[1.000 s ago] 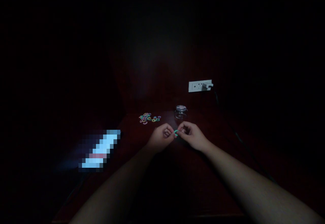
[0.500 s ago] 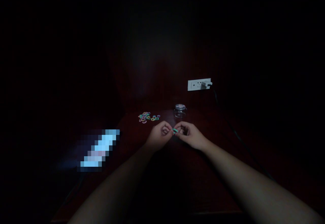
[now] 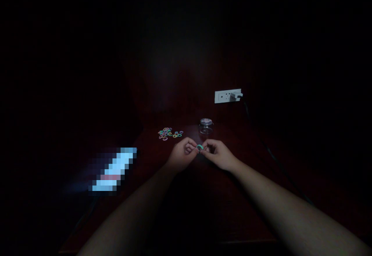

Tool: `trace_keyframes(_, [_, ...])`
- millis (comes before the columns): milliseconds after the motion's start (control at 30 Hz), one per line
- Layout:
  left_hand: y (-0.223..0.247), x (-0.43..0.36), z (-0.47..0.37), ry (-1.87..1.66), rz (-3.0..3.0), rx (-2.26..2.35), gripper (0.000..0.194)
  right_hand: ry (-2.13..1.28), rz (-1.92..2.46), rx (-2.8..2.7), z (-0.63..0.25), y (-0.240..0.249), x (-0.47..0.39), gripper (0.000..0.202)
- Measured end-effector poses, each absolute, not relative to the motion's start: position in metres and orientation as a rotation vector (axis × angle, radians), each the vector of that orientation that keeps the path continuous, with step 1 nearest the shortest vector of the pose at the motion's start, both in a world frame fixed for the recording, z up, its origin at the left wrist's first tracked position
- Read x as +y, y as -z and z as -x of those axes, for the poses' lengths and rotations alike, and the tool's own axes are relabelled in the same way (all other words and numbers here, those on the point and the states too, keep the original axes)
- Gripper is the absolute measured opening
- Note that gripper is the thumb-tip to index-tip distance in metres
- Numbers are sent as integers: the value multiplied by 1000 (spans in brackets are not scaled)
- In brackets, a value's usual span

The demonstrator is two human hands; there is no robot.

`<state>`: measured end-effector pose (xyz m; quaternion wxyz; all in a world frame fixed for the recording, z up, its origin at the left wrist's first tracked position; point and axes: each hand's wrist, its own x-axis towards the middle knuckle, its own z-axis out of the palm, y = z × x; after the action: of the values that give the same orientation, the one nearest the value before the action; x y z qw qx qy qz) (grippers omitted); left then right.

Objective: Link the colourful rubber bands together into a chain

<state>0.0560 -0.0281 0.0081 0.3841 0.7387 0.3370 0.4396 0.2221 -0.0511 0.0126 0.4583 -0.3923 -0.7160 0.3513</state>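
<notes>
A small green hair tie is pinched between both hands above the dark red table. My left hand grips its left side with thumb and forefinger. On its right side, the thumb and forefinger of my right hand are closed. Part of the band is hidden by the fingertips. Just beyond the hands stands a small clear jar with a lid on it. To the left of the jar lies a loose pile of pastel hair ties in several colours.
A lit, blurred screen lies at the left. On the back wall is a white socket panel with a plug in it. From there a dark cable runs down along the right side.
The green hair tie has turned and its upper arc stands rounder between the fingertips. Both hands stay in nearly the same place.
</notes>
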Motion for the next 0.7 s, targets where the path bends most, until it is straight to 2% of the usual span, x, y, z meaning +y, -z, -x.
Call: trace_keyframes(700, [-7, -26, -57, -1139, -1931, 916, 16, -722, 1031, -1864, -223, -13, -51, 18])
